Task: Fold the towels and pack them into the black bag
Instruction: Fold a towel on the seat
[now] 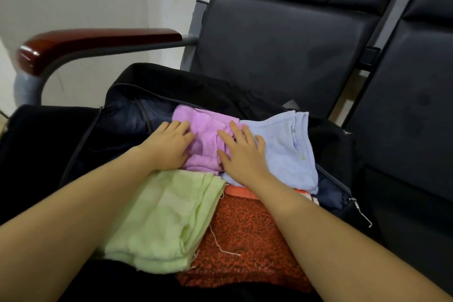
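An open black bag [331, 140] lies on a black chair seat, its dark lining showing. Inside it rest folded towels: a pink towel [206, 130] at the back, a light blue towel [284, 149] to its right, a light green towel [164, 218] in front and an orange-red towel [245, 233] beside the green one. My left hand [169, 144] presses flat on the pink towel's left side. My right hand [241, 152] lies flat with spread fingers across the seam between the pink and blue towels. Neither hand holds anything.
A row of black padded chairs [282, 39] stands behind and to the right. A chair armrest [98, 39] with a red-brown top curves at the left, in front of a white wall. The bag's zipper pull [360, 211] hangs at its right edge.
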{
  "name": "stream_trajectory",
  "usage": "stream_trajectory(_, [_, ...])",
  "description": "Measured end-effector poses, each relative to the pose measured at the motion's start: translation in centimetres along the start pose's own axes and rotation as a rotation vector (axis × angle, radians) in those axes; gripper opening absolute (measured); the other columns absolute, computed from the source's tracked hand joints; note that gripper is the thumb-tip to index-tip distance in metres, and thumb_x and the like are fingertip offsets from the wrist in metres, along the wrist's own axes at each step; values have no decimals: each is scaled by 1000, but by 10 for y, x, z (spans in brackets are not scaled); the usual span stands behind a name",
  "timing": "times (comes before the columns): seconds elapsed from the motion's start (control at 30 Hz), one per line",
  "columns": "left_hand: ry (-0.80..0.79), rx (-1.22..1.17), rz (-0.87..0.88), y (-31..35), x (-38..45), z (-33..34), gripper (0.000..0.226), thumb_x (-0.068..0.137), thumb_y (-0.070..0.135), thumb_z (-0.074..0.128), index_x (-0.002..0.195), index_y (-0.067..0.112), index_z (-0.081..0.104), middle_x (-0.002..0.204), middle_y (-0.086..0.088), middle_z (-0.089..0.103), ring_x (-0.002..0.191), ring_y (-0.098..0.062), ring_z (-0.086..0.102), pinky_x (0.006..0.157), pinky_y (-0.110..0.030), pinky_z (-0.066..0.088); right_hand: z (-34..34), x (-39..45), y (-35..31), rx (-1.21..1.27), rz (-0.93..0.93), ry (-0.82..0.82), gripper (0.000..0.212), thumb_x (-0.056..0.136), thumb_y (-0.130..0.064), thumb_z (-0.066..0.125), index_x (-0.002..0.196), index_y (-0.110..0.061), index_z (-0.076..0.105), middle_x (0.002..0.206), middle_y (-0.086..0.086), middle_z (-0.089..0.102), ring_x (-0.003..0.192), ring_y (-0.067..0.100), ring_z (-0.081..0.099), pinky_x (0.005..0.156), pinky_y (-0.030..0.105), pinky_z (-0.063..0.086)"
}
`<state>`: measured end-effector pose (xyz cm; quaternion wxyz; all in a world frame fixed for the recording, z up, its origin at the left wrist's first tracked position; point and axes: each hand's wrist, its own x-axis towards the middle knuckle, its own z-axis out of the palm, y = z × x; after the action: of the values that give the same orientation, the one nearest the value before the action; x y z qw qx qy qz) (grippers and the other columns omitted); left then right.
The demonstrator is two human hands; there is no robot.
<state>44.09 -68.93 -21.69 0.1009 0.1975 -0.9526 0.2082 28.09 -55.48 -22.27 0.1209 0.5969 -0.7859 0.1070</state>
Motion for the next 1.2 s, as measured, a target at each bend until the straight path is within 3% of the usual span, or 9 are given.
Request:
stream_trajectory(0.3, [-376,0,-71,0,-20,-19,57,86,35,50,141,29,35,141,4,38,130,-17,37,98,-30,33,-15,-14,-1,74,-208,-254,48,91,-40,52,138,-37,43,156,-14,23,145,8,9,111,47,-6])
stream_trajectory(0.4, [-252,76,-44,4,-23,-12,41,84,33,57,125,27,54,125,5,55,117,-17,50,85,-28,39,-17,-15,-4,89,-226,-258,44,94,-34,50,138,-34,46,153,-16,29,145,6,10,111,43,-7])
stream_trajectory(0.47, [-104,71,8,0,-24,-13,33,55,30,84,82,21,68,83,3,68,77,-18,65,61,-25,46,-17,-16,-6,154,-199,-209,42,92,-24,50,133,-31,52,147,-14,40,143,4,18,108,37,-6])
stream_trajectory(0.57, [28,27,46,-6,-24,-18,37,33,16,88,57,17,60,57,0,58,50,-22,59,46,-24,44,-23,-16,-7,281,-129,-131,43,85,-25,40,120,-26,64,139,-5,52,135,2,34,105,29,-3])
stream_trajectory(0.73, [-341,-88,-160,-3,-23,-49,22,90,30,45,95,19,63,102,-3,63,89,-21,58,71,-30,41,-30,-11,-11,268,-42,-91,49,86,-30,24,90,-19,72,97,-7,70,98,10,54,100,31,14])
stream_trajectory(0.87, [-225,-123,-263,11,4,-37,29,97,29,36,105,15,61,113,-2,60,99,-22,58,73,-29,36,-21,4,-29,230,-46,72,27,97,-26,41,105,-24,66,115,-10,64,113,8,51,97,24,17])
stream_trajectory(0.97, [-293,-287,-261,17,19,-6,41,100,26,33,137,10,42,144,-7,40,130,-24,40,100,-34,37,-18,11,-26,117,-51,-164,43,100,-37,33,141,-26,41,153,-6,32,142,12,23,112,37,7])
stream_trajectory(1.03, [-403,-310,-303,20,20,11,56,101,34,26,151,10,15,159,-6,8,146,-20,9,118,-38,12,-12,9,-13,0,-2,-361,61,98,-53,26,151,-25,19,161,-4,6,147,13,1,115,45,-8])
stream_trajectory(1.2, [-444,-287,-342,21,19,23,70,99,47,23,151,12,-9,158,-4,-17,145,-17,-14,118,-37,-7,5,5,1,-88,44,-404,77,92,-67,17,153,-23,-2,159,-6,-15,145,8,-15,111,49,-19])
